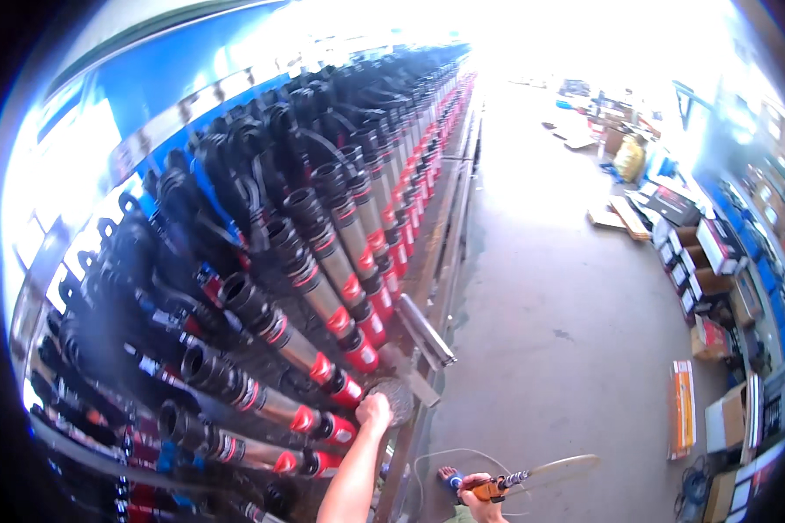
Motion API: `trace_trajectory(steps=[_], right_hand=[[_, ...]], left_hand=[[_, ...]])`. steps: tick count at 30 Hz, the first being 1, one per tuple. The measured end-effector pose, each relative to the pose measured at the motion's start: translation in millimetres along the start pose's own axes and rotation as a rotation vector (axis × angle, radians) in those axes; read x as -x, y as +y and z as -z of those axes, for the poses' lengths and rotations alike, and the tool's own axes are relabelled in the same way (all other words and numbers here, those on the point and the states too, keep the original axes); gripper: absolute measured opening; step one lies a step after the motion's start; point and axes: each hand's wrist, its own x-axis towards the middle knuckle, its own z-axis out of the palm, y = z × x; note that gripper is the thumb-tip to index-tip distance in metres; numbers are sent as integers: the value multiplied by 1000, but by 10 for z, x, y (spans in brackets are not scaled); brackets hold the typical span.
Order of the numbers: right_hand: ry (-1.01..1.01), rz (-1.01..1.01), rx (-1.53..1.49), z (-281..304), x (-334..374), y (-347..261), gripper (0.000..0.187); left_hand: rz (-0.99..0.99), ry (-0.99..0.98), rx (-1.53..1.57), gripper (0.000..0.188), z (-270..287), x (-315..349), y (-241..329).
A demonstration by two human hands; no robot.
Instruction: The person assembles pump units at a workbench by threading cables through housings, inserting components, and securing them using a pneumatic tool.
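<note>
At the near end of the rack (399, 484), by its right edge: one grey disc (398, 401), round and rough-faced, just beside the red ends of the tubes (324, 307).

Risks, as judged. Disc: could slip over the right edge to the floor (549, 349), the likely cause a one-sided hold at its left rim. Tubes: closely ranked and slanted; a knock from the left forearm or knuckles could shift the nearest. Bar (426, 331): silver, lying at the right edge just beyond the disc; a careless push could tip it off. Hose (576, 459): pale, looped near the foot (450, 476); a step or tug could snag it and jerk the tool (488, 491).

Pose. Left hand (375, 410): arm stretched forward from the lower edge of view, fingers curled at the disc's left side; whether they grip it cannot be told. Right hand (475, 491): low, over the floor, well apart from the rack's tubes, wrapped round the orange tool, which points rightward.
</note>
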Motion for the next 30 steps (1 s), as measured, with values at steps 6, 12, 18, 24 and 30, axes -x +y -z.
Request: trace_trajectory(steps=[6,12,18,24,30], right_hand=[[49,95,-21,12,-223,-165,23],[44,213,259,-104,-446,290,21],[-158,161,118,-1188,-77,-840,11],[-285,-346,-755,-2360,457,-1271,21],[-834,178,-335,-3080,848,-955,30]], left_hand=[[-84,73,441,24,56,-46,-40],[-31,-199,1868,8,195,701,-122],[29,-318,2221,17,-84,2105,-1022],[149,-190,2554,23,-80,3107,-1606],[102,263,2781,29,148,3621,-1884]])
